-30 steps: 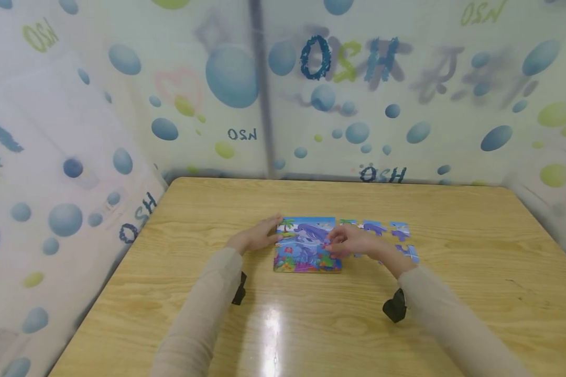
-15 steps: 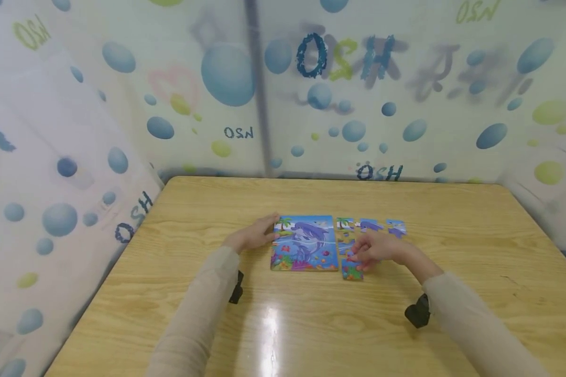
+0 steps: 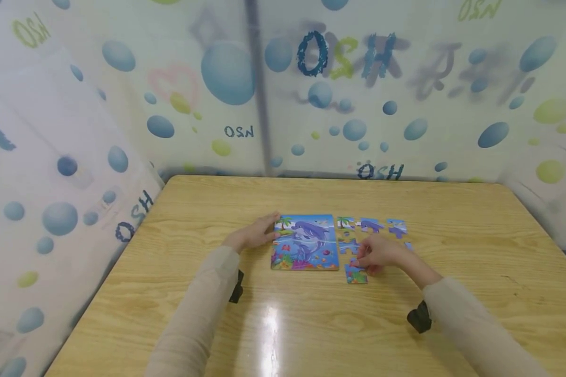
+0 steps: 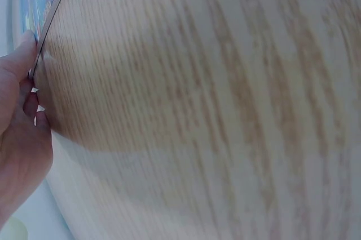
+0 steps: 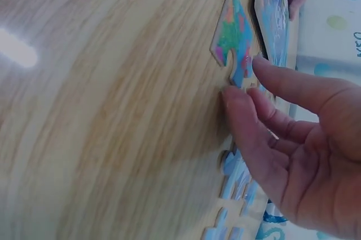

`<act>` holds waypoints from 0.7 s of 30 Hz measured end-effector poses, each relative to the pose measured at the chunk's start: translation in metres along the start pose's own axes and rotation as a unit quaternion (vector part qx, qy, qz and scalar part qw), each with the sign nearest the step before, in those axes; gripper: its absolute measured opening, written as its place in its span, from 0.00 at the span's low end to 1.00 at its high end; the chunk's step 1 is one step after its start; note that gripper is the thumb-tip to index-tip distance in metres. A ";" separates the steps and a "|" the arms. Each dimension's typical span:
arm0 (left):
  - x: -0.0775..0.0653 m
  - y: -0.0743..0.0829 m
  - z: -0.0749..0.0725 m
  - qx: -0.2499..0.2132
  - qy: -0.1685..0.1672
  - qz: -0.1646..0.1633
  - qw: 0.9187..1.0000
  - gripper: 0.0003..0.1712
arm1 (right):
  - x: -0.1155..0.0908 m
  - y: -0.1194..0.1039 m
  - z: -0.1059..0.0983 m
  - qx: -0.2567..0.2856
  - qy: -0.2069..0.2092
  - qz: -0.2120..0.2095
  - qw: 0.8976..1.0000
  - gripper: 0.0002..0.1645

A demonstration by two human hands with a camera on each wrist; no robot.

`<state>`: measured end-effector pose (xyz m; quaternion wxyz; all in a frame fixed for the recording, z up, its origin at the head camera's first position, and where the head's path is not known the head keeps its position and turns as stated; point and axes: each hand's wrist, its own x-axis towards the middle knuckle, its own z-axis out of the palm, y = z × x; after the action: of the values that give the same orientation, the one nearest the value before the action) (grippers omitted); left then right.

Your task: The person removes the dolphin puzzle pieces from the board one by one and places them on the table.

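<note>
A dolphin puzzle board (image 3: 306,243) lies on the wooden table, its sea picture facing up. Along its left edge rests my left hand (image 3: 254,232), with thumb and fingertips touching the board near its upper left corner. To the right of the board, my right hand (image 3: 382,252) pinches a coral-patterned puzzle piece (image 3: 356,275) by its upper end, between thumb and fingers. In the right wrist view that puzzle piece (image 5: 232,31) shows green and blue colours, with a notch near my fingertips. A blue puzzle piece (image 3: 348,246) lies just left of my right hand.
Several loose puzzle pieces lie behind my right hand, among them a palm-tree piece (image 3: 345,223), a dolphin piece (image 3: 370,225) and a blue-purple piece (image 3: 398,226). My right hand partly covers others. Patterned curtains (image 3: 283,104) hang behind the wooden table (image 3: 207,201).
My right hand has moved from the board's right edge to the coral-patterned piece. Over the last half second that piece has shifted slightly right and nearer. My left hand stays on the board's edge.
</note>
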<state>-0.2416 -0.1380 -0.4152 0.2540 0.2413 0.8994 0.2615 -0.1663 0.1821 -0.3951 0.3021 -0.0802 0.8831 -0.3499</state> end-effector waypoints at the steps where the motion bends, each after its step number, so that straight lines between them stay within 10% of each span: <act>1: 0.000 0.000 0.000 0.001 0.000 -0.002 1.000 0.35 | 0.000 -0.002 0.000 -0.007 0.002 0.001 1.000 0.06; 21: 0.002 -0.003 0.000 -0.009 -0.001 -0.003 1.000 0.36 | 0.043 -0.057 0.030 -0.115 0.046 -0.173 0.977 0.22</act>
<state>-0.2439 -0.1390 -0.4173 0.2574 0.2370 0.8975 0.2684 -0.1871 0.1074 -0.3943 0.1846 -0.2494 0.9034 -0.2961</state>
